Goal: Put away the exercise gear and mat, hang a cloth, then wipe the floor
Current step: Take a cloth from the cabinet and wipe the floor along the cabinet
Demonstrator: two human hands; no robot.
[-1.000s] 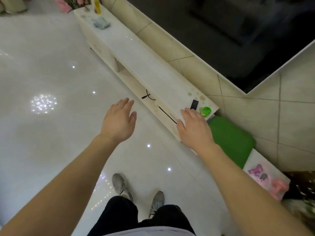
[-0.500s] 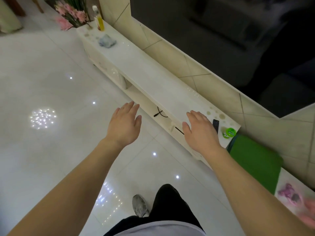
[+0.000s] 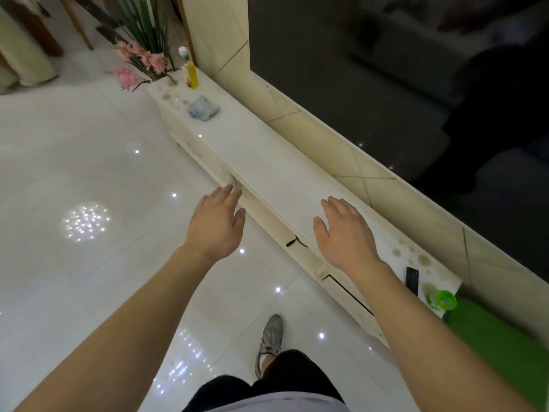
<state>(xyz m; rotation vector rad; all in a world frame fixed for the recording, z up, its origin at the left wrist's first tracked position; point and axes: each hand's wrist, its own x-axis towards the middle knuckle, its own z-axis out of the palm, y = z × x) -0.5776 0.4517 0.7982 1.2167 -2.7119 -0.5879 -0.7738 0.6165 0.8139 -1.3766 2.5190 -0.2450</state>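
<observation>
Over the glossy floor tiles (image 3: 74,159) the left hand (image 3: 214,226) hovers flat and empty, fingers straight. The blue-grey cloth (image 3: 203,107) lies crumpled at the far end of the low white cabinet (image 3: 267,173) (soft and light, I judge; pinch a raised fold). The right hand (image 3: 346,234) spreads open above the cabinet top, holding nothing. The green mat (image 3: 493,340) sits past its near end, beside the tiled wall (image 3: 341,162).

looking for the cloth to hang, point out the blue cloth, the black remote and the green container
blue cloth (image 3: 203,109): head view, middle of the crumpled bundle.
black remote (image 3: 412,279): head view, centre of its button face.
green container (image 3: 442,299): head view, its round top.
</observation>
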